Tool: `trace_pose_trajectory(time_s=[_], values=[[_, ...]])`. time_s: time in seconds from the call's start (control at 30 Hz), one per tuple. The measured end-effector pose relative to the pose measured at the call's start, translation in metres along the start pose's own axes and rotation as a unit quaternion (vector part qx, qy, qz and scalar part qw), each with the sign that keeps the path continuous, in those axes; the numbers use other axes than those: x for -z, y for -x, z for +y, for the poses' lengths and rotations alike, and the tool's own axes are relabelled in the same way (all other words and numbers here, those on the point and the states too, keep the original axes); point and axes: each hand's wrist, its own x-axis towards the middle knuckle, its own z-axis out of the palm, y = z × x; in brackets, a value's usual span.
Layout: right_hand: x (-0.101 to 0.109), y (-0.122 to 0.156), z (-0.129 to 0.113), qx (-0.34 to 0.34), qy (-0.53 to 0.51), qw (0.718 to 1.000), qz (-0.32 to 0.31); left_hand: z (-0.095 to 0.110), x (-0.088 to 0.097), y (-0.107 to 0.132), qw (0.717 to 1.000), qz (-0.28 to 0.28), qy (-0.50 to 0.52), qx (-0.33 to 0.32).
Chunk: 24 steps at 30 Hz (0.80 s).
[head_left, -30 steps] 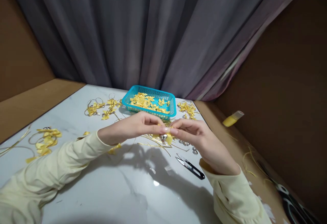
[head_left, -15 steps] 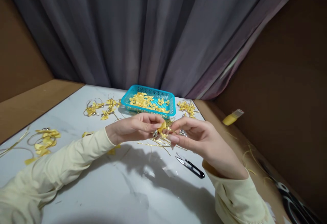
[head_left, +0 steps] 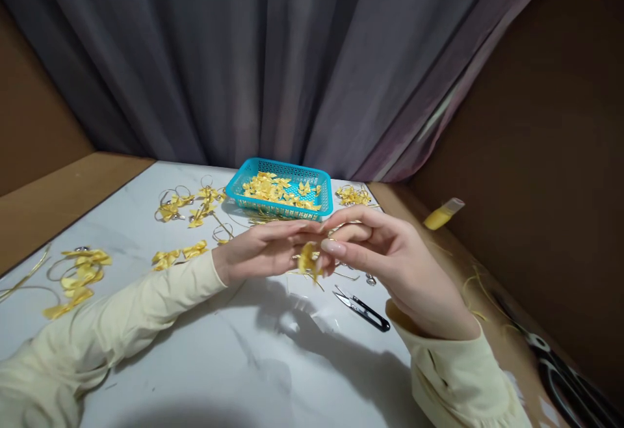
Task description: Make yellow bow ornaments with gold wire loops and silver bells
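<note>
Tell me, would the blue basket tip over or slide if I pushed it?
The blue basket looks like thin plastic mesh holding only small yellow bows, so it is probably light. It sits low and flat on the smooth white table, so it would likely slide, not tip.

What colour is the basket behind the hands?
The basket is turquoise blue, with small lattice holes in its walls. The head view shows it clearly.

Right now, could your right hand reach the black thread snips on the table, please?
Probably yes: the thread snips lie on the table close beside the right hand, with nothing between them. But it pinches a yellow bow together with the left hand, so it needs freeing first.
</note>
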Motion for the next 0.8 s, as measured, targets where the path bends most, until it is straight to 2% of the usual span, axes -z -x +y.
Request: trace_pose_trajectory(time_s=[0.1,0.2,0.3,0.4,0.5,0.63,0.8], values=[[0.004,-0.002,0.0,-0.013,0.017,1.0,0.01,0.011,-0.002,0.003,0.987,-0.033,-0.153,0.038],[0.008,-0.004,0.002,-0.041,0.028,0.999,-0.014,0.02,-0.011,0.007,0.931,-0.013,-0.362,0.044],[0.009,-0.005,0.005,-0.064,0.022,0.996,-0.051,0.02,-0.021,0.009,0.878,-0.035,-0.478,0.01],[0.009,-0.005,0.006,-0.068,0.006,0.995,-0.072,0.014,-0.026,0.01,0.841,-0.045,-0.538,-0.027],[0.008,-0.003,0.005,-0.065,0.023,0.995,-0.077,0.008,-0.027,0.011,0.822,-0.034,-0.566,-0.055],[0.008,0.0,0.001,-0.024,0.114,0.991,-0.069,0.006,-0.027,0.012,0.802,-0.004,-0.592,-0.077],[0.009,0.003,-0.003,0.027,0.233,0.971,-0.046,0.008,-0.032,0.014,0.783,0.041,-0.616,-0.077]])
